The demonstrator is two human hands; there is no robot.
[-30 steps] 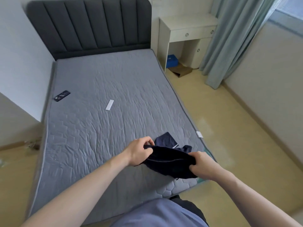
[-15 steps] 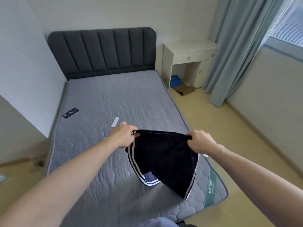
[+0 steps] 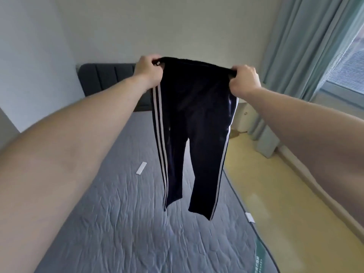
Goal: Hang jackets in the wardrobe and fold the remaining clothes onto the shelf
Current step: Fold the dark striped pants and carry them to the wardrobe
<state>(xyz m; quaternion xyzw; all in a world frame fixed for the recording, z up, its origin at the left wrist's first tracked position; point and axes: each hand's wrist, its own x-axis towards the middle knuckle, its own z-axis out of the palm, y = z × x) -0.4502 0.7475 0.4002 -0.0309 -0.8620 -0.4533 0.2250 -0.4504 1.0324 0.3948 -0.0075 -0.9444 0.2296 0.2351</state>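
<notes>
Both hands up in the upper middle of the frame, holding the pants [image 3: 189,123] by the waistband. Left hand [image 3: 147,68] grips the left end of the waistband, fingers curled over the fabric; right hand [image 3: 244,79] is fisted around the right end, a bit lower in the frame than the left. Waistband is stretched between them, roughly level with a slight sag toward the right. Pants are dark navy or black (hard to tell in this light) with white stripes down both outer seams. They hang full length, both legs free and apart, cuffs ending mid-frame and clear of the mattress [image 3: 118,223]. Left leg looks twisted edge-on near the cuff, right leg is flatter to the camera. Mattress is grey and quilted, fills the lower left and center of the frame. A small white strip [image 3: 141,168] lies on it left of the hanging legs, not touching them. Another white tag [image 3: 249,217] sits at the mattress's right edge, lower right of the cuffs. Dark padded headboard [image 3: 106,81] is partly visible behind the left forearm, upper left of center. Curtain [image 3: 295,46] runs down the upper right, with a window [image 3: 350,62] at the far right edge. Yellowish floor [image 3: 275,194] on the right side.
</notes>
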